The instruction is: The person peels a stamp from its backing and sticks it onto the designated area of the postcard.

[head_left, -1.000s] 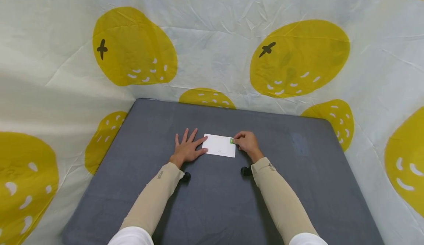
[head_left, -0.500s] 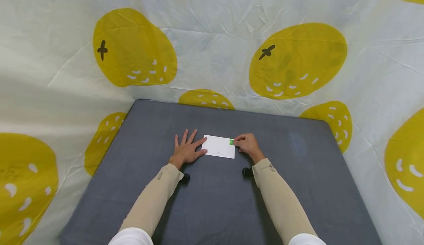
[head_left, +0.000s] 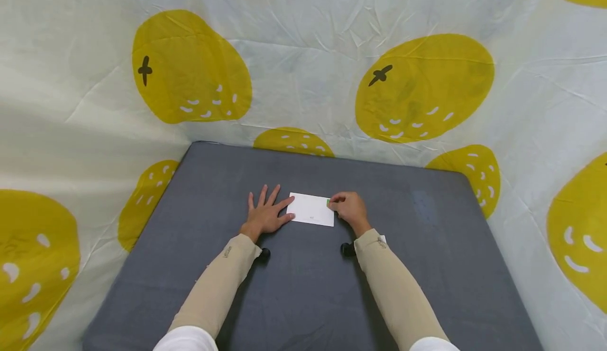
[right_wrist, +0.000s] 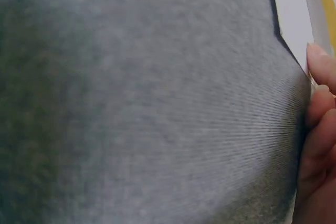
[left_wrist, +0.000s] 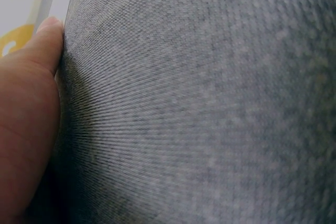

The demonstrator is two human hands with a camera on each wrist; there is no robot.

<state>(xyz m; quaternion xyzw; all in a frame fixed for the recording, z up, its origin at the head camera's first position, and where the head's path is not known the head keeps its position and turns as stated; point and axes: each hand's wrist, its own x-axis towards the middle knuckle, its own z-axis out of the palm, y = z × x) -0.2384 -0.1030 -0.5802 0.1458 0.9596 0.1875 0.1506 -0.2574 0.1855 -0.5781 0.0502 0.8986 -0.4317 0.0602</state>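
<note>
A white envelope (head_left: pixel 309 208) with faint small print near its lower edge lies flat in front of me. At its upper right corner sits a small green stamp (head_left: pixel 328 202), mostly covered by fingertips. My left hand (head_left: pixel 265 217) lies spread on the table, its thumb and index fingertip resting on the envelope's left edge. With curled fingers, my right hand (head_left: pixel 350 208) pinches at the stamp. In the right wrist view, the right thumb (right_wrist: pixel 321 67) lies over the envelope's side edge (right_wrist: pixel 294 9); the stamp itself is hidden there.
A dark grey cloth-covered table (head_left: pixel 303 288) spreads out beneath both hands. White curtains (head_left: pixel 303 77) printed with yellow fruit hang along its back and sides. A black wrist camera (head_left: pixel 348 249) sits under the right wrist, and another under the left.
Half a second ago the right fingertips sat back toward the envelope's edge, showing more of the stamp; now they have moved left over it. The left hand keeps its place on the envelope.
</note>
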